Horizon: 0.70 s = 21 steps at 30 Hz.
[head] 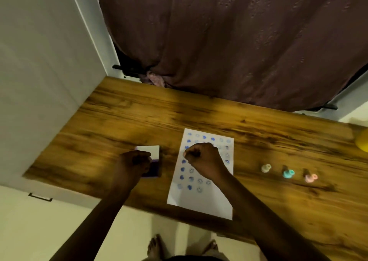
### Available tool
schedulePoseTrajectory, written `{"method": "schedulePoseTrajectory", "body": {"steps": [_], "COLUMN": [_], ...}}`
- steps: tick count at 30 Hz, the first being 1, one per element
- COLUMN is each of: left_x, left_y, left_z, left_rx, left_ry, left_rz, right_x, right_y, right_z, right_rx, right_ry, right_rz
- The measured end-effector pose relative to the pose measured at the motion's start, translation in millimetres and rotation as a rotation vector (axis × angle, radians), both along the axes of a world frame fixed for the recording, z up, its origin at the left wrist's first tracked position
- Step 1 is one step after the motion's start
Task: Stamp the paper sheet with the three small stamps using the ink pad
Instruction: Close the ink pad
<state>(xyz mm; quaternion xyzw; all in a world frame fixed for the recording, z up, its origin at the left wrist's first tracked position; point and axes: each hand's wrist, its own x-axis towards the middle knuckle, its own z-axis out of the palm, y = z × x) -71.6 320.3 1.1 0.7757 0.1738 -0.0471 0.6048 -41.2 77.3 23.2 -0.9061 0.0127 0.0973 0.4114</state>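
Lengthwise, the paper sheet (201, 199) runs away from the person on the table (119, 109); the right hand (203, 159) hovers clenched above it, the left hand (133, 163) grasps the ink pad (153, 161), and three stamps (288, 173) stand upright to the right.

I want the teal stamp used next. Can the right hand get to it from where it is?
Probably yes. The right hand is curled over the paper sheet, and only bare table lies between it and the teal stamp.
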Motion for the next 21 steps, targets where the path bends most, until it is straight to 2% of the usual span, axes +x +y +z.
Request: {"method": "schedulePoseTrajectory", "body": {"steps": [5, 7, 13, 21], "left_x": [11.1, 16.7, 32.2, 36.3], "left_y": [43.2, 51.7, 66.5, 70.2], "left_z": [-6.5, -11.2, -25.3, -27.8], "left_rx": [0.250, 0.292, 0.096, -0.034], "left_ry": [-0.080, -0.075, 0.065, 0.059], "left_rz": [-0.036, -0.031, -0.007, -0.137], "right_x": [14.8, 19.7, 28.6, 30.9], "right_y": [47.0, 62.7, 94.6, 110.5], "right_z": [-22.2, -29.9, -46.8, -60.3], "right_rx": [-0.008, -0.019, -0.041, -0.012], "right_ry": [0.058, 0.085, 0.143, 0.167], "right_rz": [0.006, 0.000, -0.014, -0.052]}}
